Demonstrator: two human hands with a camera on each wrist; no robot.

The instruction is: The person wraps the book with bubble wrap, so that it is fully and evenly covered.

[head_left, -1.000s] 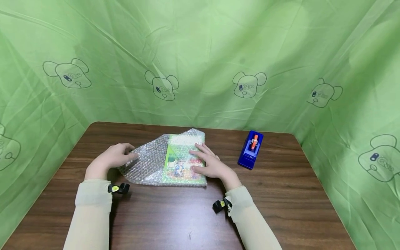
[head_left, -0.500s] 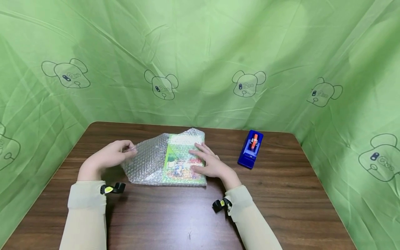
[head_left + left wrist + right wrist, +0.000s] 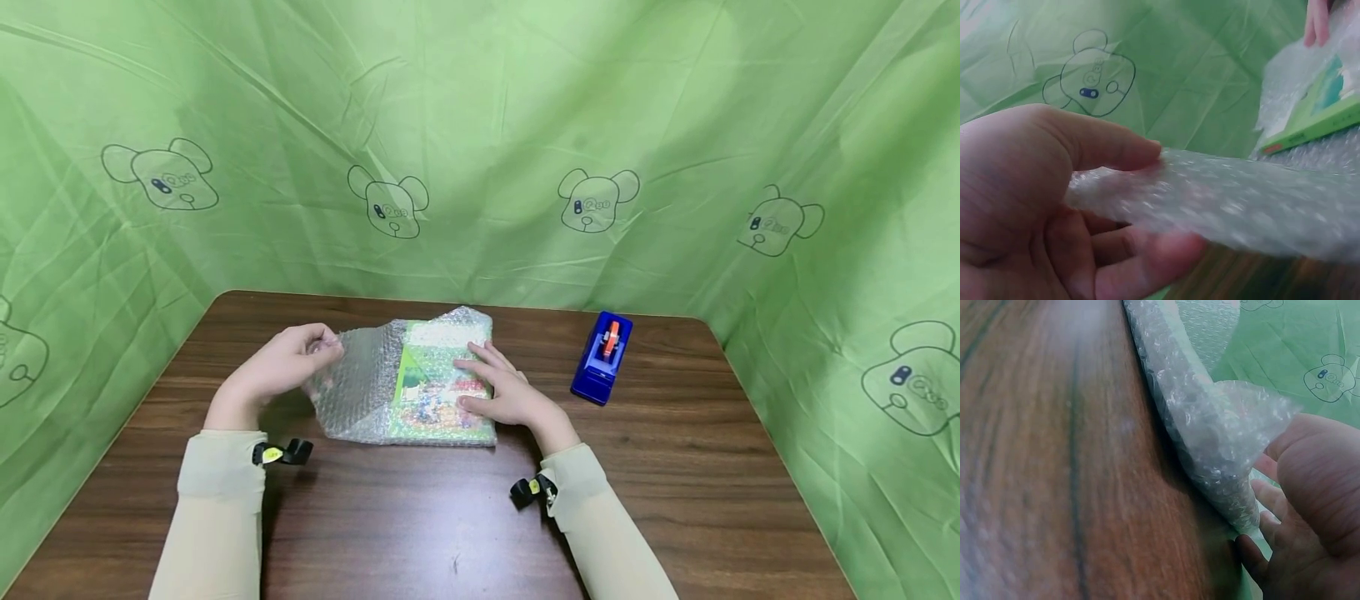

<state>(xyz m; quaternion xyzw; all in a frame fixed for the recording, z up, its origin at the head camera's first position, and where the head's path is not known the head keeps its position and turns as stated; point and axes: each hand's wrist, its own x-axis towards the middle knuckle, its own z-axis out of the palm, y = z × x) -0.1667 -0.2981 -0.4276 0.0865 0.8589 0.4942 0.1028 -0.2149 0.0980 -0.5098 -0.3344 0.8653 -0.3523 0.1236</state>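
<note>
Clear bubble wrap is spread on the brown wooden table, with a green picture book lying flat on its right half, near the middle of the tabletop. The left edge of the wrap is pinched between thumb and fingers of the left hand and lifted off the wood; in the left wrist view the film is seen bowing limply past the thumb. The right hand is laid flat on the book cover, fingers straight, pressing it down. The hands are well apart, one at each side of the bundle.

Handling, as judged: the wrap is taken to be very light, soft and floppy, with no stiffness of its own; a pinch at an edge or corner should suffice, and a firm squeeze would likely burst bubbles. Some slip between film and skin is to be expected. The book appears thin, stiff and flat, fairly light, best held down by the palm or gripped at the spine edge.

A blue tape dispenser is noted standing to the right of the book, apart from it. Green cloth printed with bear faces is hung behind and beside the table.
</note>
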